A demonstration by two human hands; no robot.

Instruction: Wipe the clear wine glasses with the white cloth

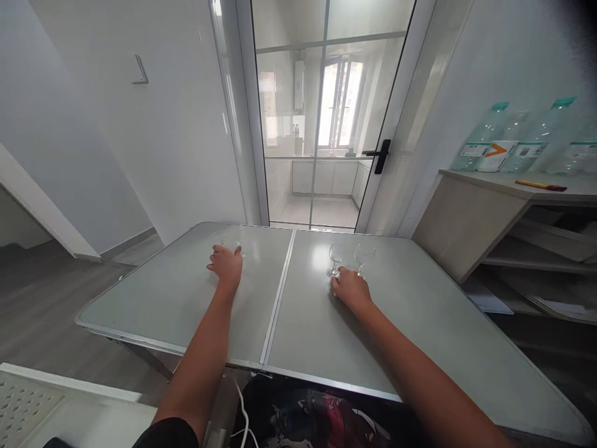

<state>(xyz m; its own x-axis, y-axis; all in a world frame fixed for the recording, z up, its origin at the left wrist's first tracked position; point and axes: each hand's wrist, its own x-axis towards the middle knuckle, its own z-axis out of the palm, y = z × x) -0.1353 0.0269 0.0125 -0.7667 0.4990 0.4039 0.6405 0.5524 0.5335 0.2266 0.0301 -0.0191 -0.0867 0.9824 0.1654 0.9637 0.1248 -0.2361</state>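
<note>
Toward the back of the table's left half, my left hand has its fingers and thumb spread apart. Just beyond it are clear glasses, faint against the tabletop and partly hidden by the hand. On the right half, my right hand is closed low at the feet of two clear stemmed wine glasses. The left wine glass stands upright, its foot beside my fingertips. Behind my knuckles is the right wine glass; its foot is hidden, and the exact grip is hard to see.
The grey folding table has a metal seam down its middle. At right, a wooden shelf carries several plastic bottles and a thin red-yellow object. A glazed door stands behind the table. A white cable hangs near the front edge.
</note>
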